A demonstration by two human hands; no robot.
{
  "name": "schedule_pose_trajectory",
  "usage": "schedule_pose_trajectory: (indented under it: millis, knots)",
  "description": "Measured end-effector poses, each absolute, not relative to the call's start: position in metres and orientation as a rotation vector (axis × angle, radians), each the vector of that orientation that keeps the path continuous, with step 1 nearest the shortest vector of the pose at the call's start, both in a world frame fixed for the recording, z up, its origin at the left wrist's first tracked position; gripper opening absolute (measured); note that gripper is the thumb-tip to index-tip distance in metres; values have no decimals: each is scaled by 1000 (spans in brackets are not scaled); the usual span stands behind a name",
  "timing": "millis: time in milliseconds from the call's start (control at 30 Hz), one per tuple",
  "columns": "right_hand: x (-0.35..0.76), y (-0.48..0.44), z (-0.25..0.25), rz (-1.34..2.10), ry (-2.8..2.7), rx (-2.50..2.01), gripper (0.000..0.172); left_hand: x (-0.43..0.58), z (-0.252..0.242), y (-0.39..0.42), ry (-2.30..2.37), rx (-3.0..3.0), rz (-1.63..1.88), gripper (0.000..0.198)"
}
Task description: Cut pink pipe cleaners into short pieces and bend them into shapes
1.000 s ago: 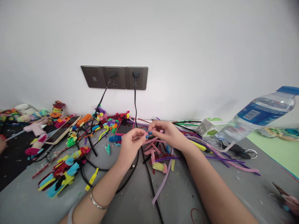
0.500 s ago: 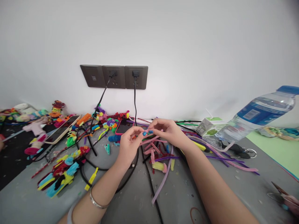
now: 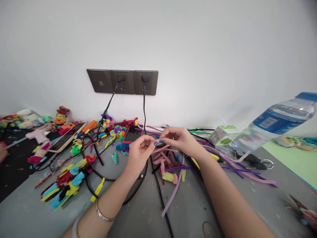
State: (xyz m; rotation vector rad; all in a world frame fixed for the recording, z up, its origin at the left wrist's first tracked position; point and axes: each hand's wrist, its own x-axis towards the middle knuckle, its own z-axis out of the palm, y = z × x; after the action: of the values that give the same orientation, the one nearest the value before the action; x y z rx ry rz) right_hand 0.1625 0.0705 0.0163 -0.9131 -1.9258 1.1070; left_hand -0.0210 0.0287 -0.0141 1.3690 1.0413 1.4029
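Note:
My left hand [image 3: 138,153] and my right hand [image 3: 182,140] meet above the middle of the table. Thumb and fingertips of both are pinched on a thin pink pipe cleaner [image 3: 158,141], mostly covered by the fingers. Below them lie cut pink pipe cleaner pieces [image 3: 165,157] and a fuzzy yellow piece with a pink end [image 3: 168,177]. A long lilac pipe cleaner [image 3: 174,193] stretches toward the front. Purple pipe cleaners [image 3: 240,171] are spread out to the right.
Finished pipe cleaner figures [image 3: 65,181] crowd the left. Black cables [image 3: 158,188] run from wall sockets [image 3: 146,82] across the table. A tilted water bottle [image 3: 274,119], drink carton [image 3: 225,135] and scissors [image 3: 300,205] are at right. Another person's hand [image 3: 3,152] shows at far left.
My fingertips have shifted slightly on the pink pipe cleaner, with both hands still together. The whole view has moved a little, and the other person's hand shows more at the left edge.

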Motion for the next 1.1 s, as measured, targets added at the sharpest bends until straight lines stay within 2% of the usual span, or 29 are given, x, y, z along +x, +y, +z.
schedule_pose_trajectory:
  millis: [367,500,667,867,1100]
  knots:
    - [163,71,15,1269,-1884,-876,20,-20,-18,29,989,1332,1444,9]
    - [165,73,15,1167,-1947,-930,26,-20,-22,30,991,1234,1482,9]
    - [169,78,3,1095,-2121,-1106,15,-20,-22,32,980,1120,1469,13]
    - [170,84,-12,1021,-2338,-1191,14,-19,-20,31,983,1118,1443,19]
    - [175,78,9,1082,-2207,-1165,15,-20,-20,30,992,1200,1444,21]
